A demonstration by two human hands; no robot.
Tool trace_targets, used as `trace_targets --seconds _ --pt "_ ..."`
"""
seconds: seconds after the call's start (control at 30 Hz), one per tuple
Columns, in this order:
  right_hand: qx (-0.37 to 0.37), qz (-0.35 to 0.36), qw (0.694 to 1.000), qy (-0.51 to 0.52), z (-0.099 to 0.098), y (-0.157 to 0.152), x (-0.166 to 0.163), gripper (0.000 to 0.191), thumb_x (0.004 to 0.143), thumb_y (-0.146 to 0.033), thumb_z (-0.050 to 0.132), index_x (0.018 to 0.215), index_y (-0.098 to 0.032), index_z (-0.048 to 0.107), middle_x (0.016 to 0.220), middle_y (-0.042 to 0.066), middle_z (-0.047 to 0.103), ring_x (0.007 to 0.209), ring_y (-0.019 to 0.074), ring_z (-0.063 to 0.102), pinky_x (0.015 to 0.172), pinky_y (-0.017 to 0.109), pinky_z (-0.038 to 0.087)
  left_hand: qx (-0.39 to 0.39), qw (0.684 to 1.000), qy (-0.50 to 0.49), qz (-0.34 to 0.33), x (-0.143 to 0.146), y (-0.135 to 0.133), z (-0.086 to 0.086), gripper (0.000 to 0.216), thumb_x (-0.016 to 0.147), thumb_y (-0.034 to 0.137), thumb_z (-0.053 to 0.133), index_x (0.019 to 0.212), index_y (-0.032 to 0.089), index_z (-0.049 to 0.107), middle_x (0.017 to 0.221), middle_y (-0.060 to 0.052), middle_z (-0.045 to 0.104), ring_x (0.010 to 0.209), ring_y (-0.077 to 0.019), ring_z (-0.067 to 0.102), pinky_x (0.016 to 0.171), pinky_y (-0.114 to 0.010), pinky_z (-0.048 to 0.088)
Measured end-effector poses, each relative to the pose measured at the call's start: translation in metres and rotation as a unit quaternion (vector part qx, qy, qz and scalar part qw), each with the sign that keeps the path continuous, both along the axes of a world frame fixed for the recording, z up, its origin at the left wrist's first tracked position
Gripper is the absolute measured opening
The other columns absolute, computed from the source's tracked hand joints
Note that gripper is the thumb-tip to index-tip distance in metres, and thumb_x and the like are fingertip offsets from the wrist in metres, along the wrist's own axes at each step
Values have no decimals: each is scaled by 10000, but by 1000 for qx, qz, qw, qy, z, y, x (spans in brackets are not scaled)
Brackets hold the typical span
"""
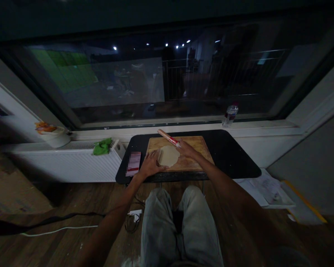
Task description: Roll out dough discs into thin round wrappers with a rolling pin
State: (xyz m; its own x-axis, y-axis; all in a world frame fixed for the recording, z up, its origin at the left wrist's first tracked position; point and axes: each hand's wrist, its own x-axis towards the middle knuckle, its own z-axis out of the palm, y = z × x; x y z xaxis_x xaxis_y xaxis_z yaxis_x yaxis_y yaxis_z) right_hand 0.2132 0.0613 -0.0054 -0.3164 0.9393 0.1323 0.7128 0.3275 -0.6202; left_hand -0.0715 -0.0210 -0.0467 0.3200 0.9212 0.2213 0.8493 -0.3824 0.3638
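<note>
A flat, roundish sheet of pale dough (168, 156) lies on a wooden board (202, 151), which rests on a small black table (225, 148). My left hand (150, 163) is at the dough's left edge, its fingers and thumb apart around that side. In my right hand (187, 149), at the upper right of the dough, is a wooden rolling pin (168, 137) with a red label. The pin slants up and left, its far end pointing toward the window. On the table left of the board lies a phone (133, 163) with its screen lit.
On the windowsill to the right stands a plastic bottle (230, 115). A green cloth (102, 146) lies on the radiator (100, 167), near a white tub (55, 137). Cables and a white adapter (135, 214) lie on the floor. Papers (269, 189) sit low at the right.
</note>
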Motion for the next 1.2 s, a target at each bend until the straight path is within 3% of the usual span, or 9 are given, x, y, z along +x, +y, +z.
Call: trace_targets --seconds 0.23,0.5,0.7,0.83,0.97,1.2 --pt "-12 35 998 -48 -3 12 -16 330 994 -154 714 1318 -158 783 1217 114 824 1062 268 759 988 336 588 -20 999 10 -32 3 6 1 1043 915 681 863 1753 187 484 1780 -198 554 1702 -379 466 1448 -577 285" --pt "-30 -2 977 -212 19 -9 -27 384 1076 -201 632 1433 -137 761 1461 210 774 1318 347 731 1102 363 550 18 999 31 13 -1 4 10 912 921 618 906 1680 231 581 1732 -182 606 1635 -397 533 1399 -589 372" --pt "-39 -2 969 -243 11 -37 -26 407 1064 -182 612 1445 -133 749 1434 239 779 1341 376 719 1134 404 538 14 997 -8 71 -24 6 14 646 952 436 884 1546 254 704 1581 -149 738 1484 -380 667 1285 -552 520" --pt "-32 -17 972 -233 10 -51 -18 472 1133 -296 572 1585 -183 649 1534 209 735 1419 363 680 1161 435 537 -17 997 -70 20 -34 7 11 308 1072 370 674 1315 256 825 1459 -101 815 1444 -299 709 1300 -490 530" --pt "-36 -30 980 -193 17 -48 -10 499 1166 -377 593 1628 -188 605 1610 207 684 1472 346 656 1184 402 512 -9 997 -72 2 -30 -1 4 288 1080 365 621 1220 256 848 1520 -97 783 1529 -294 640 1348 -532 489" --pt "-38 -30 990 -130 23 -42 -15 411 1166 -289 587 1544 -139 647 1488 188 753 1363 296 706 1111 328 522 40 995 -81 41 -14 -14 -14 286 1074 273 609 1230 249 847 1517 -98 780 1497 -312 650 1347 -559 498"
